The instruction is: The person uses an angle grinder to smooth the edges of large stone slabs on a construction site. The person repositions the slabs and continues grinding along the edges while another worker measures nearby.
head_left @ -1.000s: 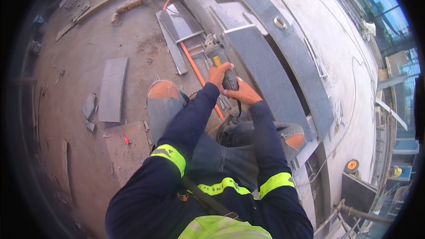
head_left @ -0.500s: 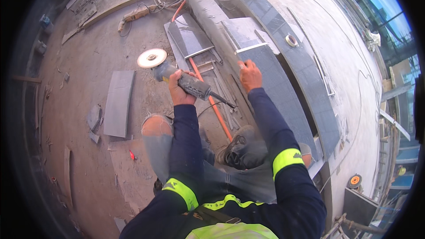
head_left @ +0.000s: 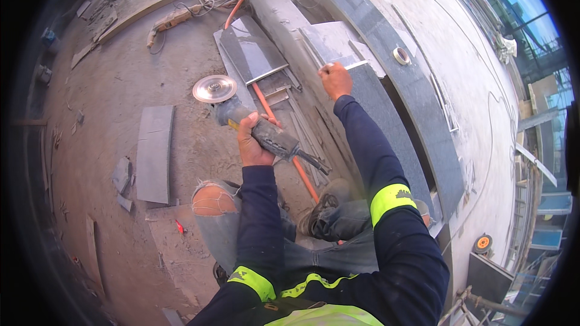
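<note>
My left hand [head_left: 254, 145] is wrapped round the body of an angle grinder [head_left: 277, 140], above the dusty floor. The grinder's round disc [head_left: 211, 89] faces up at its far left end, and the cord end points right. My right hand [head_left: 336, 81] has its fingers curled together at the near end of a grey stone slab [head_left: 332, 45], by its pale edge. Whatever those fingers pinch, if anything, is too small to make out. Just below that hand, a long dark grey slab [head_left: 377, 108] runs toward my right knee.
An orange hose [head_left: 305, 180] runs between my legs and a dark panel [head_left: 252, 48]. A grey tile [head_left: 154, 154] and broken pieces [head_left: 122, 175] lie left. An orange power tool [head_left: 172, 22] rests farther off. A tape roll [head_left: 400, 55] sits on another slab [head_left: 423, 96].
My right hand has moved slightly away from me and left, along the slab's edge. The grinder has shifted a little right and nearer, still in my left hand.
</note>
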Tool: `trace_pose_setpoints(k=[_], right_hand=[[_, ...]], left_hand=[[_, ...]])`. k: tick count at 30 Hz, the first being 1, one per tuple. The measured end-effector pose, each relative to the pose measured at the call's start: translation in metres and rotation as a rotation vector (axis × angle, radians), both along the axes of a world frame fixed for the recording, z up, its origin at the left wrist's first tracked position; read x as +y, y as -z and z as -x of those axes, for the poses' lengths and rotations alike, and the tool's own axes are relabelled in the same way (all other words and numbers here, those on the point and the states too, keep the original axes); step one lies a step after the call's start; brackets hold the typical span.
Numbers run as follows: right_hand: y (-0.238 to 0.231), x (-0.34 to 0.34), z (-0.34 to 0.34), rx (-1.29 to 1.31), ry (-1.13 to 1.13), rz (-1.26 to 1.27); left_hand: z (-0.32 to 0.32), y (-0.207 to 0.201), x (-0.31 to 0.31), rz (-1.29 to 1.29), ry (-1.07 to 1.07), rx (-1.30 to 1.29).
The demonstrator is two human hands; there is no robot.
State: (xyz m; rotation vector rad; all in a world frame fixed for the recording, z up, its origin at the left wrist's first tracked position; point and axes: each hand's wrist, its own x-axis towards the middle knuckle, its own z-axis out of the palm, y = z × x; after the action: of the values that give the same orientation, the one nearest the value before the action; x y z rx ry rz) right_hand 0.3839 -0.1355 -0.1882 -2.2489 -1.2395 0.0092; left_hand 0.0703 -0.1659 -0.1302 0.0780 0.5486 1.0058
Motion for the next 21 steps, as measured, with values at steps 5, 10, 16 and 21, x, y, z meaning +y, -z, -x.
trace_pose_setpoints(k=[5,10,16,21], right_hand=[[-0.016,-0.059,-0.181,0.116,0.401,-0.443],[-0.125,-0.219,-0.334,0.249,0.658,-0.820],[-0.152,-0.409,-0.295,0.102,0.378,0.160],[-0.123,-0.433,-0.158,0.213,0.365,0.190]], left_hand=[[-0.033,-0.002,-0.011,0.034,0.051,-0.017],[-0.024,0.006,-0.008,-0.017,0.034,0.003],[-0.045,0.005,-0.014,-0.022,0.087,0.029],[-0.074,-0.001,-0.042,-0.017,0.184,0.048]])
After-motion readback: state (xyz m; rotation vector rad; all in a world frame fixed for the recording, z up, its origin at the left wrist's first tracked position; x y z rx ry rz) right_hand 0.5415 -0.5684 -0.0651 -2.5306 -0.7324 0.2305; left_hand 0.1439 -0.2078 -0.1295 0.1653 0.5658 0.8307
